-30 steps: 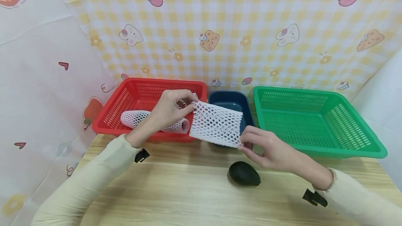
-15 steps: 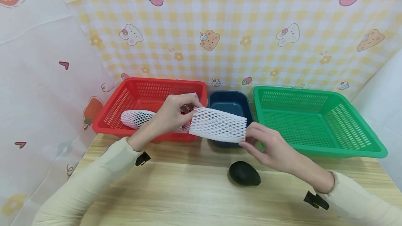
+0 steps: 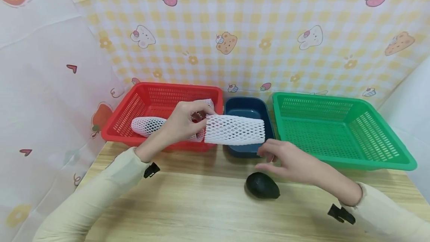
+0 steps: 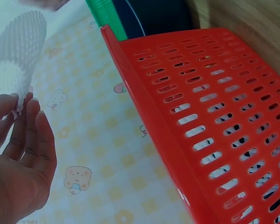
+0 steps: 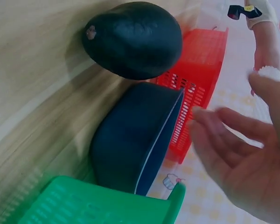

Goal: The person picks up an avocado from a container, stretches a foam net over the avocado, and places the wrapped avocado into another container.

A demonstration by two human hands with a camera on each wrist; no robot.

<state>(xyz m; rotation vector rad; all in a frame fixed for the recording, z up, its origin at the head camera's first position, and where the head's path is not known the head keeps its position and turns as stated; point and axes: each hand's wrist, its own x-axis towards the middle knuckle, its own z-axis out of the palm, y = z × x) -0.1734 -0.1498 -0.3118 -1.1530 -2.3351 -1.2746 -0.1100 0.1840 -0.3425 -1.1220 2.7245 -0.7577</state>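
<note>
Between thumb and fingers my left hand (image 3: 187, 120) pinches one end of a white foam net sleeve (image 3: 235, 130). The sleeve stretches to the right, above the dark blue bin (image 3: 246, 150); in the left wrist view the same foam net sleeve (image 4: 19, 46) rises from the fingertips. My right hand (image 3: 289, 160) is off the sleeve, its fingers loosely bent and holding nothing. Just below that hand a dark green avocado (image 3: 262, 185) lies on the wooden table. The right wrist view shows the avocado (image 5: 133, 41) up close, apart from the hand (image 5: 242, 154).
At the left stands a red basket (image 3: 117, 137) with several white foam net sleeves (image 3: 147, 125) in it, partly hidden by my left hand. A green basket (image 3: 336, 163) stands at the right. A patterned cloth (image 3: 262, 21) hangs behind.
Earlier both hands held the sleeve between them. The right hand has let go of its right end and moved slightly down. The sleeve looks narrower and more level, still in the left hand.
</note>
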